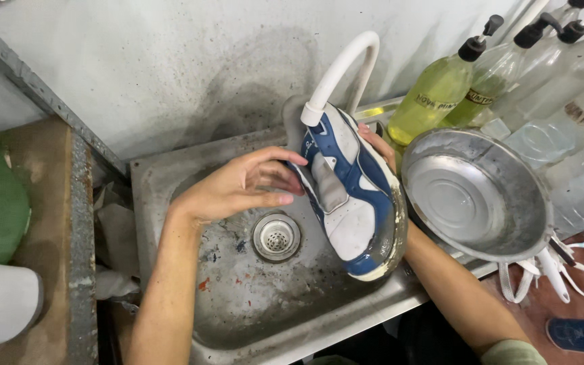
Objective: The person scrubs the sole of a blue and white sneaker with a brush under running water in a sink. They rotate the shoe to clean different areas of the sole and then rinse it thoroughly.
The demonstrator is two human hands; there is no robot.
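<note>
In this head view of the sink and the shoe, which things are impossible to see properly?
- Right hand: mostly behind the blue and white shoe; grip unclear.
- Tap outlet: white spout ends at the shoe; running water cannot be told.
- Pump bottles: tops cut by the upper edge.
- Left hand: palm side hidden.

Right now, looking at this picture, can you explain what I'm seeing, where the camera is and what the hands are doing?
The one picture comes from a camera worn on a person's head, looking down at their own bare hands over a metal sink. The right hand holds a blue and white sneaker from behind, under a white tap. The left hand touches the shoe's side. A round drain sits in the stained basin. Beside the sink rests a metal bowl, with pump bottles behind it.
</note>
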